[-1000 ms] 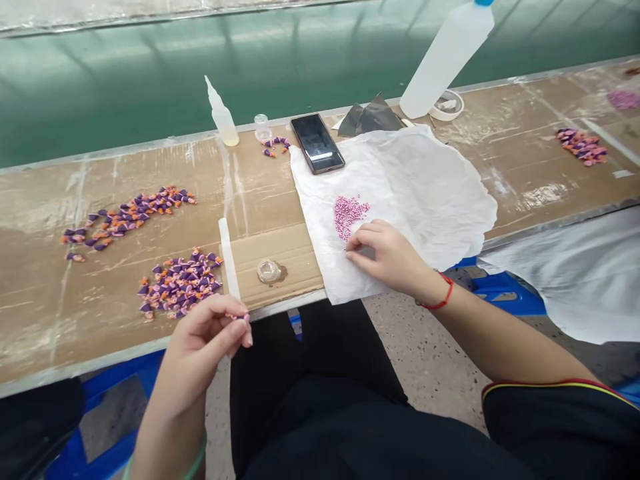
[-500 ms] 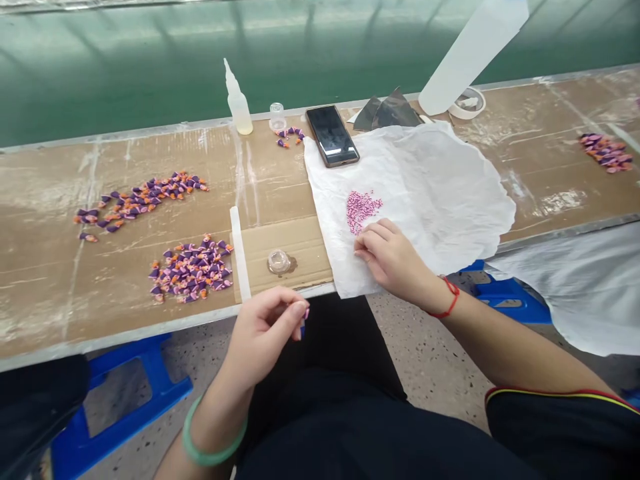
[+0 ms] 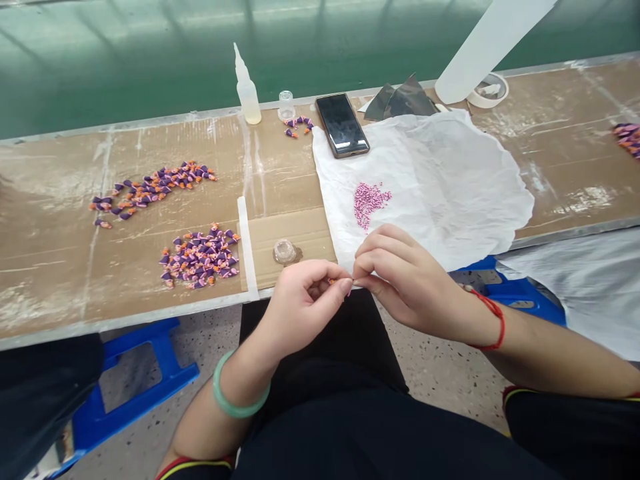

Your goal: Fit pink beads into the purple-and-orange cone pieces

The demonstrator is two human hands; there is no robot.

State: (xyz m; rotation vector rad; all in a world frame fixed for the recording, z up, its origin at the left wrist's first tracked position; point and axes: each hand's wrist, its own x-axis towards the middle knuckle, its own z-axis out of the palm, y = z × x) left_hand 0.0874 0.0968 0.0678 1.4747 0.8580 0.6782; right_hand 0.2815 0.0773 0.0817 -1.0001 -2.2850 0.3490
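We brought our left hand (image 3: 303,308) and right hand (image 3: 407,283) together, fingertips working closely and steadily on a tiny orange piece (image 3: 331,282) just near the white tissue (image 3: 450,180).

The nearest obstacle: a small glass jar (image 3: 285,251) just beyond the left hand (image 3: 305,305)

The crumpled tissue paper (image 3: 440,180) is white, with a speckled pink heap of beads (image 3: 369,203) on it. Left of the tissue, clusters of small pieces (image 3: 200,257) mix purple, orange and pink. Beyond it runs a glossy green panel (image 3: 150,67); below it sit a bright blue stool (image 3: 165,360), a small orange piece (image 3: 331,281) between the left hand (image 3: 305,300) and right hand (image 3: 405,280), a pale green bangle (image 3: 240,390), a red string bracelet (image 3: 493,320), and a black sleeve (image 3: 565,433) with yellow-and-red trim.
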